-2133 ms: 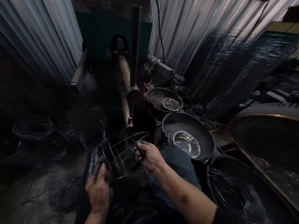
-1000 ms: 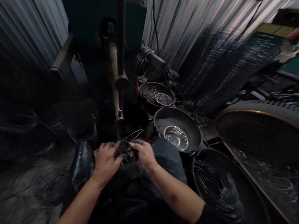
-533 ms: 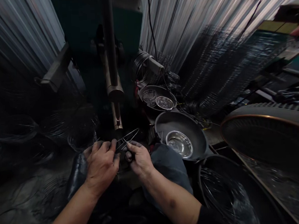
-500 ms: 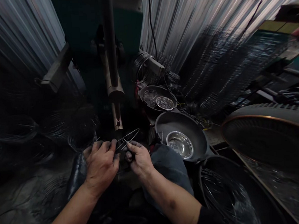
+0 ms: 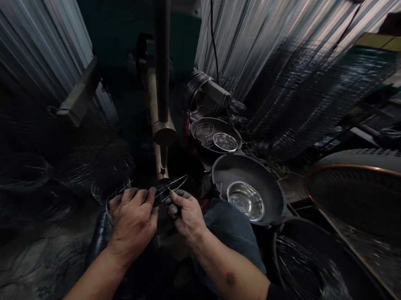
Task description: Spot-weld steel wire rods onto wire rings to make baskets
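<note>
Thin bent wire, forming a loop (image 5: 183, 180), stretches between my hands just below the copper-coloured tip (image 5: 162, 171) of a machine's vertical arm. My left hand (image 5: 133, 213) is closed on the wire from above, back of the hand up, with more wire showing beyond its fingers. Thumb and index finger of my right hand (image 5: 185, 210) pinch a thin wire end beside the loop, the other fingers curled. Where the wire meets the machine is too dark to make out.
A dark pan (image 5: 272, 188) holding a steel bowl (image 5: 258, 210) stands to the right. Behind it, a smaller pan (image 5: 195, 123) holds wire pieces. Wire coils (image 5: 15, 172) lie left. A large round copper-rimmed object (image 5: 359, 194) is far right. Wire mesh (image 5: 306, 98) leans behind.
The view has shifted slightly, so the machine and pans appear further right. My left hand has moved slightly left, and more curved wire shows beside it. My right hand keeps its pinch.
</note>
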A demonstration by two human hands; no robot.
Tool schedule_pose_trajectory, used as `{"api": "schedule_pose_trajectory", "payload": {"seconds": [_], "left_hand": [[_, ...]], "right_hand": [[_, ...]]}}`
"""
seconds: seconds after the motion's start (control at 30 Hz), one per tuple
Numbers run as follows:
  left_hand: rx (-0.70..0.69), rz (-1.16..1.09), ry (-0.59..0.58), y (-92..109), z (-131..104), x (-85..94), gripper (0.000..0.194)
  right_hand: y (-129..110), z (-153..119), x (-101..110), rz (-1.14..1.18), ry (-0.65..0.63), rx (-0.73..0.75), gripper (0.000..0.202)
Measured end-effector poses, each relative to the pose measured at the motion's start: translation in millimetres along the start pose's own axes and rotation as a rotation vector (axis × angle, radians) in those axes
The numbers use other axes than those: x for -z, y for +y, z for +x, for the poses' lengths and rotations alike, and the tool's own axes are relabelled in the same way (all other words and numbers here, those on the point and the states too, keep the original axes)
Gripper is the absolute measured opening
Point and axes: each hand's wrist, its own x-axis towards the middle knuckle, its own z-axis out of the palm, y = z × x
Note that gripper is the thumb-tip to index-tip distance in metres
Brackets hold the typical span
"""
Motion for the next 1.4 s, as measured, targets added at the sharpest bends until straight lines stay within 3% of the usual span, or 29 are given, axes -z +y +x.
{"api": "schedule_pose_trajectory", "payload": {"seconds": [0.3, 0.8, 1.23, 1.4], "left_hand": [[0.013, -0.002, -0.04, -9, 19, 2.5, 0.034], [0.063, -0.053, -0.255, -25, 54, 14.3, 0.034], [0.069, -0.086, -0.407, -31, 68, 21.9, 0.025], [0.091, -0.065, -0.427, -35, 74, 21.0, 0.029]], "right_hand": [[-3, 10, -15, 0.029, 0.038, 0.041, 0.023], [-15, 24, -39, 0.036, 0.056, 0.076, 0.015], [-12, 22, -31, -0.021, 0.025, 0.088, 0.013], [10, 1, -18, -0.26, -0.094, 0.093, 0.028]]}}
